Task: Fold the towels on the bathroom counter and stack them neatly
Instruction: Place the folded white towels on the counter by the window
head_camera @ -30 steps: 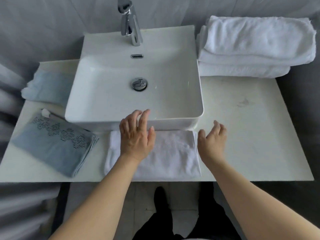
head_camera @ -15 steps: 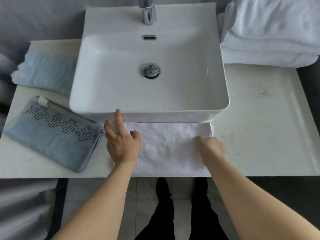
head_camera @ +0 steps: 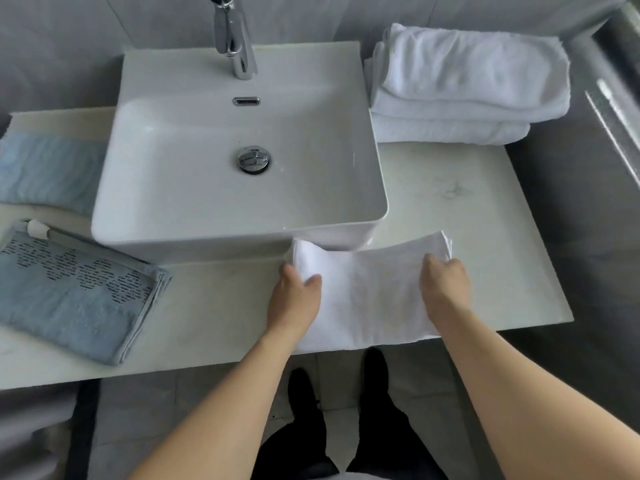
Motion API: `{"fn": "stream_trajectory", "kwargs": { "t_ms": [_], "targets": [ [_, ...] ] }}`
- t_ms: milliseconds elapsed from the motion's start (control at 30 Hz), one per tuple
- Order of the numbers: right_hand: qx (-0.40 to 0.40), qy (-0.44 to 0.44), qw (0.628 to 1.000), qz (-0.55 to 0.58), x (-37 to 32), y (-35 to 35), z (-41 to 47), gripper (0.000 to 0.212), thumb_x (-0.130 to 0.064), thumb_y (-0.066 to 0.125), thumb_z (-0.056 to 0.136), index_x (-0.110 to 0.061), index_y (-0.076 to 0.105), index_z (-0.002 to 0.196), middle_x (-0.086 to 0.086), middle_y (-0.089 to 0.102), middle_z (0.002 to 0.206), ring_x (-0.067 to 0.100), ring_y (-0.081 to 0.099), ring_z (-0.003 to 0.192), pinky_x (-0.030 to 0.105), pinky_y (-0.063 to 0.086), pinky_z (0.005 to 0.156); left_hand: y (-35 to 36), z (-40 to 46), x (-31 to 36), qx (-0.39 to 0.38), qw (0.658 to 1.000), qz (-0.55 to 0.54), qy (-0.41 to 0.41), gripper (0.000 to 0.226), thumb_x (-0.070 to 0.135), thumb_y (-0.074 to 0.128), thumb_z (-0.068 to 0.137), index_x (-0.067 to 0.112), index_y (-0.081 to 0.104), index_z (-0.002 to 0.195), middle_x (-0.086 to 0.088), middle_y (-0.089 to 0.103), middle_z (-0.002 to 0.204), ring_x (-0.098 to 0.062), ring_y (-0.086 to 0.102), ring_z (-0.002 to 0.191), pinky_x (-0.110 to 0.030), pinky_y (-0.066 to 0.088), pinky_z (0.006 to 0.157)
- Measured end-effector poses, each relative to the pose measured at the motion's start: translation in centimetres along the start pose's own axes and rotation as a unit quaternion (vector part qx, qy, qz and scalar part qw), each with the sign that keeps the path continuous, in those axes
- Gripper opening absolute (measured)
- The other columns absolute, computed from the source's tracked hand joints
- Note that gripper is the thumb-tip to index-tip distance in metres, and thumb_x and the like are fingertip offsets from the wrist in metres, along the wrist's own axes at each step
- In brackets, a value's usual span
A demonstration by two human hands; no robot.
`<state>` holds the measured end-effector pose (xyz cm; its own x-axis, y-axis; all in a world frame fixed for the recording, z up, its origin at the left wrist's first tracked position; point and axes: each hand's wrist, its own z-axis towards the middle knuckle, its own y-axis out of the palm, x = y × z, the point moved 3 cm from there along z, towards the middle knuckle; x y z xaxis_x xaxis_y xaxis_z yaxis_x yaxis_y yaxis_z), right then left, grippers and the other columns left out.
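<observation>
Left hand (head_camera: 294, 294), right hand (head_camera: 445, 284) pinch white towel (head_camera: 367, 299) ends – pale marble counter (head_camera: 460, 202), grey tiled wall (head_camera: 69, 39).

- The table (head_camera: 467, 209) in front of me is a pale stone top, faintly veined.
- A white basin (head_camera: 367, 188) stands on its middle.
- A stack of folded white towels (head_camera: 464, 84) sits at the far right corner.
- A patterned blue towel (head_camera: 76, 296) lies folded near left, a plain blue towel (head_camera: 45, 171) behind it.
- A white towel (head_camera: 367, 296) lies at the front edge, just before the basin.
</observation>
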<state>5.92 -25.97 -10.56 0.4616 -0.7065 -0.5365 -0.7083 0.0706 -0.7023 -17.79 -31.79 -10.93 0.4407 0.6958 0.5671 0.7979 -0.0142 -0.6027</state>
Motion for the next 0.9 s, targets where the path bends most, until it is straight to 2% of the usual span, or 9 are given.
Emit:
{"fn": "stream_trajectory", "kwargs": {
  "t_ms": [100, 200, 333, 533, 633, 700, 800, 900],
  "targets": [
    [0.054, 0.013, 0.998, 0.016, -0.1, -4.9, 1.8, 0.029, -0.035, 0.034, 0.093, -0.010, 0.045, 0.101, 0.008, 0.054, 0.089, 0.029, 0.055, 0.082, 0.038, 0.043, 0.072, 3.0, -2.2, 6.1, -0.026, 0.995, -0.011, 0.092, 0.031, 0.036, 0.046, 0.097, 0.009, 0.037, 0.107, -0.012, 0.056, 0.099, -0.038, 0.057, 0.094, -0.040, 0.044, 0.073],
    [0.103, 0.001, 0.993, 0.052, -1.3, -9.3, 3.7, 0.031, -0.035, 0.032, 0.094, -0.010, 0.047, 0.103, 0.007, 0.055, 0.089, 0.026, 0.057, 0.078, 0.039, 0.046, 0.070, 4.1, -3.3, 12.9, -0.002, 0.985, -0.037, 0.166, 0.031, 0.036, 0.049, 0.097, 0.008, 0.036, 0.103, -0.019, 0.059, 0.105, -0.040, 0.056, 0.095, -0.037, 0.037, 0.068],
    [0.147, -0.033, 0.985, 0.083, -4.5, -13.8, 7.7, 0.038, -0.032, 0.033, 0.093, -0.005, 0.052, 0.112, 0.007, 0.055, 0.099, 0.029, 0.054, 0.088, 0.038, 0.042, 0.078, 4.4, -2.1, 21.2, 0.030, 0.968, -0.073, 0.237, 0.035, 0.042, 0.050, 0.097, 0.008, 0.042, 0.103, -0.017, 0.061, 0.107, -0.037, 0.055, 0.097, -0.034, 0.033, 0.068],
    [0.161, -0.129, 0.966, 0.155, -11.7, -17.9, 14.7, 0.029, -0.033, 0.034, 0.097, -0.008, 0.049, 0.098, -0.007, 0.047, 0.079, 0.024, 0.049, 0.084, 0.034, 0.034, 0.074, 4.0, 2.9, 30.0, 0.125, 0.939, -0.198, 0.252, 0.039, 0.042, 0.054, 0.096, 0.006, 0.050, 0.111, -0.010, 0.062, 0.109, -0.031, 0.058, 0.100, -0.033, 0.043, 0.077],
    [0.168, -0.175, 0.950, 0.199, -16.1, -20.3, 18.9, 0.031, -0.035, 0.033, 0.098, -0.008, 0.049, 0.101, -0.009, 0.047, 0.080, 0.022, 0.049, 0.089, 0.035, 0.038, 0.080, 2.5, 6.5, 34.1, 0.176, 0.927, -0.225, 0.244, 0.044, 0.046, 0.053, 0.094, 0.006, 0.051, 0.113, -0.010, 0.063, 0.113, -0.029, 0.059, 0.103, -0.036, 0.047, 0.086],
    [0.168, -0.196, 0.945, 0.202, -19.1, -21.4, 21.8, 0.032, -0.036, 0.033, 0.100, -0.008, 0.048, 0.103, -0.012, 0.045, 0.080, 0.020, 0.049, 0.089, 0.032, 0.036, 0.078, 1.4, 9.3, 36.7, 0.200, 0.922, -0.226, 0.244, 0.047, 0.047, 0.054, 0.093, 0.005, 0.052, 0.114, -0.008, 0.062, 0.113, -0.027, 0.059, 0.105, -0.037, 0.047, 0.090],
    [0.168, -0.228, 0.946, 0.160, -23.0, -21.5, 25.6, 0.032, -0.037, 0.031, 0.102, -0.010, 0.049, 0.107, -0.008, 0.049, 0.093, 0.015, 0.045, 0.087, 0.027, 0.028, 0.073, 0.3, 13.2, 39.7, 0.223, 0.921, -0.210, 0.240, 0.045, 0.047, 0.056, 0.091, 0.006, 0.055, 0.107, -0.006, 0.060, 0.103, -0.027, 0.059, 0.098, -0.035, 0.046, 0.084],
    [0.142, -0.224, 0.959, 0.097, -25.5, -19.9, 29.6, 0.037, -0.033, 0.028, 0.103, -0.005, 0.047, 0.120, 0.007, 0.056, 0.115, 0.024, 0.052, 0.102, 0.027, 0.025, 0.071, 0.8, 16.9, 41.3, 0.233, 0.937, -0.160, 0.207, 0.052, 0.051, 0.054, 0.091, 0.005, 0.054, 0.115, -0.013, 0.060, 0.119, -0.030, 0.058, 0.108, -0.038, 0.048, 0.090]
  ]
}}
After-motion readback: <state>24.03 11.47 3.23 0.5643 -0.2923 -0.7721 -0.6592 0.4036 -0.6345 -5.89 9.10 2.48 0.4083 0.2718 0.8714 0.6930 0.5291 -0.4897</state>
